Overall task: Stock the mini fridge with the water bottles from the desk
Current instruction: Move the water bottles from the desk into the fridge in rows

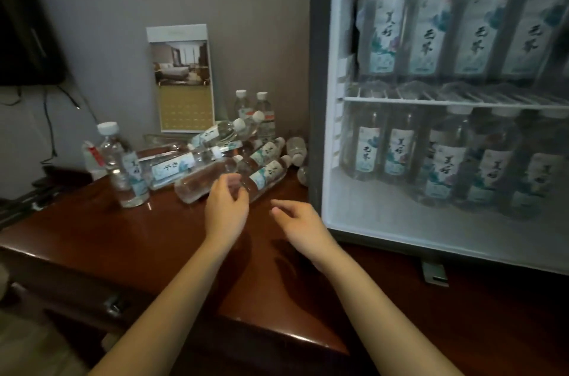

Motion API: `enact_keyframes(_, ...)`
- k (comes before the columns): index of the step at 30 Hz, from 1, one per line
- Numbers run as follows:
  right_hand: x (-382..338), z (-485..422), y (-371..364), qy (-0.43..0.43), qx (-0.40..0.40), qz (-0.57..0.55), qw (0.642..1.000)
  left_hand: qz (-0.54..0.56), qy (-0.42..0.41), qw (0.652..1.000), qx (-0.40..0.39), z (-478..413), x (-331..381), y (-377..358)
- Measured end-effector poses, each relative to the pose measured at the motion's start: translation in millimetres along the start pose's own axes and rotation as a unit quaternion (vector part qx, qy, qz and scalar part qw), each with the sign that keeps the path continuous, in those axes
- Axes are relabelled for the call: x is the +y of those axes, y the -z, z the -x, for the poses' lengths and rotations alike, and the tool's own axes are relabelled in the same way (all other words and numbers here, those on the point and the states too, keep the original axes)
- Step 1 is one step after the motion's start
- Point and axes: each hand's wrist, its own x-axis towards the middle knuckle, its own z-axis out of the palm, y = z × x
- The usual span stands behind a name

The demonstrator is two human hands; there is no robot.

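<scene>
You are at the pick-up step. Your left hand (226, 206) reaches over the desk (92, 237) with fingers loosely spread toward the nearest bottle (197, 186), which lies on its side at the front of the heap. The hand holds nothing yet, and I cannot tell whether the fingertips touch the plastic. Your right hand (297, 220) hovers relaxed and empty just at 3 o'clock of the left.

The water bottles (215, 147) are heaped on their sides at 12 o'clock from your hands, near the wall. The mini fridge (317, 98) stands open at 3 o'clock, close beside the heap.

The next move likely calls for wrapping the fingers round that bottle's middle, lifting it and swinging it to 3 o'clock. Stand it on the fridge floor (363, 209), where bare space shows at the front. The row above the wire shelf (431, 102) looks full.

Watch 1 neighbour bottle (266, 175) lying against it at 2 o'clock, since others rest higher in the heap and may roll. You must also go round the fridge's front edge. A standing bottle (123, 166) at 9 o'clock, a card (181, 80) at 12 and cables (49, 129) at 10 lie off your path.
</scene>
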Motion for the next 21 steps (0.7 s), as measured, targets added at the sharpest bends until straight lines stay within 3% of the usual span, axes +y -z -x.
enact_keyframes(3, 2, -26, -29, -0.056, 0.014, -0.061, 0.996, -0.063, 0.066, 0.993, -0.072, -24, -25, -7)
enact_keyframes(7, 6, -55, -51, -0.102, 0.04, -0.156, 0.982, -0.031, 0.083, 0.987, -0.136, -43, -38, -24)
enact_keyframes(13, 14, -81, -49, -0.164, 0.014, -0.294, 0.941, -0.025, 0.062, 0.991, -0.12, -54, -50, -32)
enact_keyframes(16, 19, -82, -40, -0.16, 0.008, -0.364, 0.918, -0.028, 0.093, 0.987, -0.125, -55, -50, -25)
enact_keyframes(21, 20, -79, -42, -0.155, -0.008, -0.371, 0.915, -0.053, 0.11, 0.982, -0.142, -36, -47, 1)
